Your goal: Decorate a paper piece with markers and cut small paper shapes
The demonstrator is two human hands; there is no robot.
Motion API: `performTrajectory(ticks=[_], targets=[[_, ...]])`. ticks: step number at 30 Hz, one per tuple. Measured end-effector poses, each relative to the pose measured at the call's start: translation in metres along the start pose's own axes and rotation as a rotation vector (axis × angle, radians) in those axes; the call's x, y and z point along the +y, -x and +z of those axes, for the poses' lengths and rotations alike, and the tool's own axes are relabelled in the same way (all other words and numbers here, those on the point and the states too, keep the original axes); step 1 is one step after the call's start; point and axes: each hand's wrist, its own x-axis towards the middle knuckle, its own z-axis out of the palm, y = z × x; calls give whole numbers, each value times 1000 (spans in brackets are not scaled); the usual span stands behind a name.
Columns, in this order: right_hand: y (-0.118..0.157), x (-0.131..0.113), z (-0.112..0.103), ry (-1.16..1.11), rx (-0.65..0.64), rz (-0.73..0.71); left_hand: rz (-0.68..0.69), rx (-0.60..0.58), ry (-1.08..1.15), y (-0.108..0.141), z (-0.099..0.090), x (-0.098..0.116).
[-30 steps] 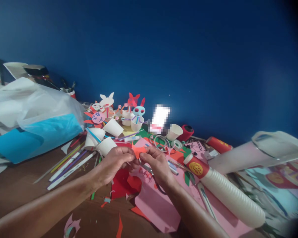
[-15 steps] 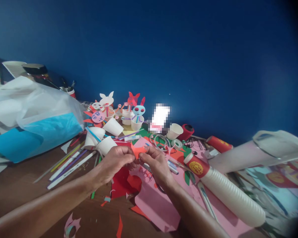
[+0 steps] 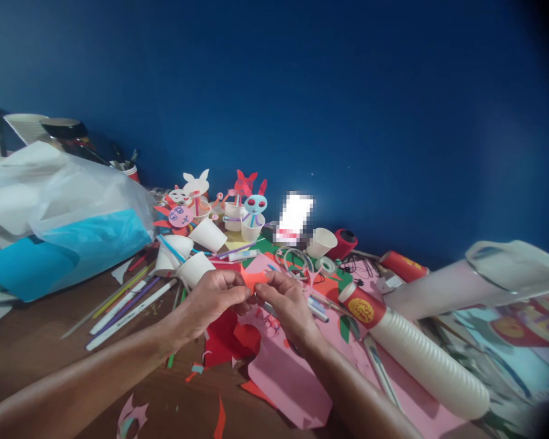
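A small orange paper piece (image 3: 253, 278) is held between both hands above the middle of the cluttered table. My left hand (image 3: 219, 299) pinches its left side with thumb and fingers. On the other side, my right hand (image 3: 287, 302) pinches the paper's right edge. The thumbs are close together below the piece. Under the hands lie red paper (image 3: 220, 341) and pink paper (image 3: 293, 381). White paper cups (image 3: 196, 269) lie just beyond my left hand.
Paper animal figures in cups (image 3: 252, 227) stand at the back. Pens (image 3: 127, 316) and a plastic bag (image 3: 96, 183) are on the left. To the right lies a long stack of cups (image 3: 430, 353). A bright pixelated screen (image 3: 295, 216) stands by the wall.
Both hands stay in nearly the same place, still pinching the orange paper. The thumbs and the paper have shifted very slightly.
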Motion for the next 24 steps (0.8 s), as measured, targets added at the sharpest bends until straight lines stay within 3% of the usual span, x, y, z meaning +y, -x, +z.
performTrajectory(ticks=[5, 13, 24], targets=[[2, -1, 0, -24, -35, 2, -19, 54, 43, 0, 1, 1], [-3, 10, -1, -264, -131, 22, 3, 90, 70, 2, 1, 10], [-1, 14, 0, -271, -156, 2, 108, 188, -76, 5, 4, 13]])
